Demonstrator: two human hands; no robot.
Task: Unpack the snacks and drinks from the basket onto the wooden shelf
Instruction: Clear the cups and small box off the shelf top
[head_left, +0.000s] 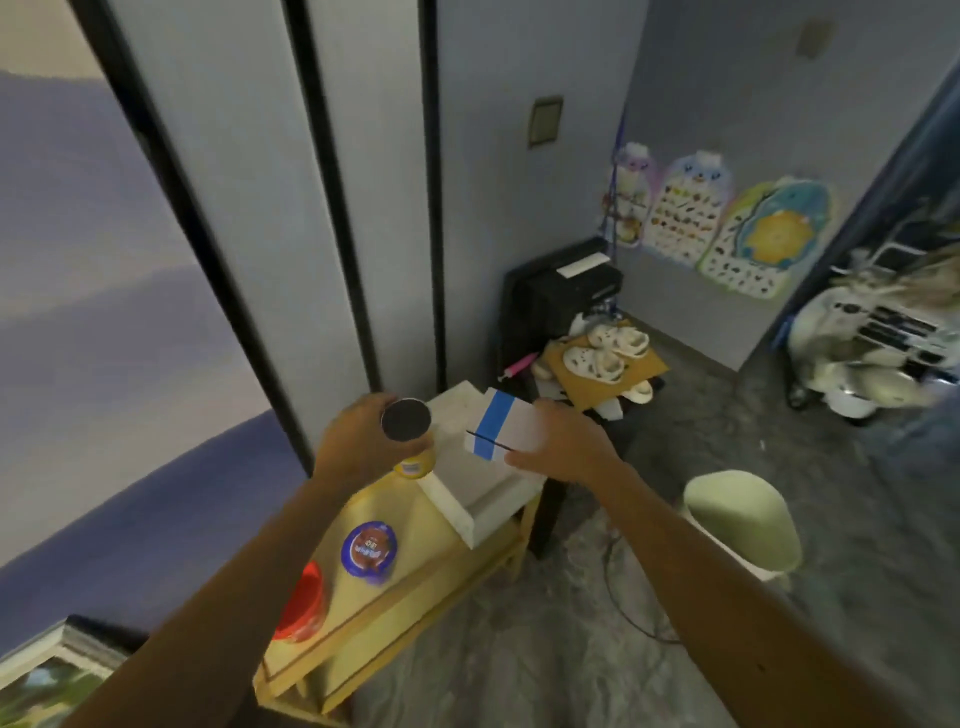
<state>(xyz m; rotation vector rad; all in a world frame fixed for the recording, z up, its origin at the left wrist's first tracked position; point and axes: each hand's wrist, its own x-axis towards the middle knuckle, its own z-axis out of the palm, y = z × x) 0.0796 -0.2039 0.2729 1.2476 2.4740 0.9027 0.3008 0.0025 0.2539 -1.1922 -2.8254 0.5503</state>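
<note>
Gripping yellow can (408, 428), striped box (501, 428)

Pale grey wall panels (249, 208), divided by black vertical strips (332, 197), are seen at 11 o'clock. Children's picture charts (685, 213) are hung on the wall at 2 o'clock, above a black printer (576, 291). White clogs (608, 353) are set on cardboard (652, 366) at 3 o'clock. A mottled grey floor (571, 649) is seen at 5 o'clock, and a pale green bin (743, 519) at 4 o'clock.
</note>
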